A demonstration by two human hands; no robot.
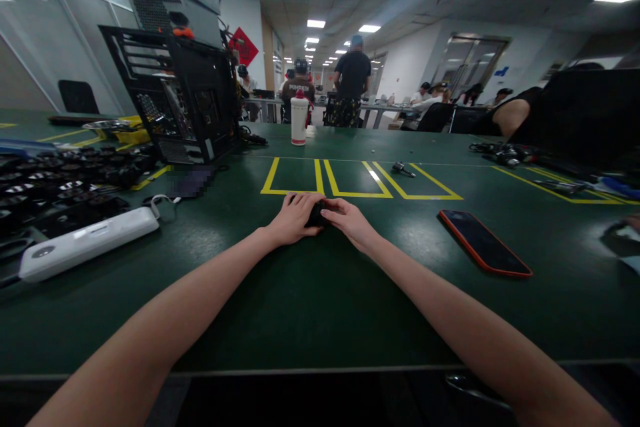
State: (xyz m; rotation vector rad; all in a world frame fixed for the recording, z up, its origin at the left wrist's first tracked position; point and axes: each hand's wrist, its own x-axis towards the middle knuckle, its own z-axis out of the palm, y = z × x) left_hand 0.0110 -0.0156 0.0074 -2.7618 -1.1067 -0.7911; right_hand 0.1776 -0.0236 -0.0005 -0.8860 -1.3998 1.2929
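A small black object (316, 215) sits on the green table (310, 307) between my hands, mostly covered by them. My left hand (295, 217) wraps over it from the left, fingers curved across its top. From the right, my right hand (349, 220) pinches its side with thumb and fingertips. Just beyond the hands, yellow tape (287, 192) marks several outlined boxes on the table. A small dark metallic part (403, 169) lies at the right-hand box.
An orange-edged phone (485, 242) lies right. At left are a white power strip (90, 240), many black parts (65, 177) and an open computer case (200, 93). A white cup (299, 121) stands behind the boxes. People are farther back; a person's arm (515, 113) shows right.
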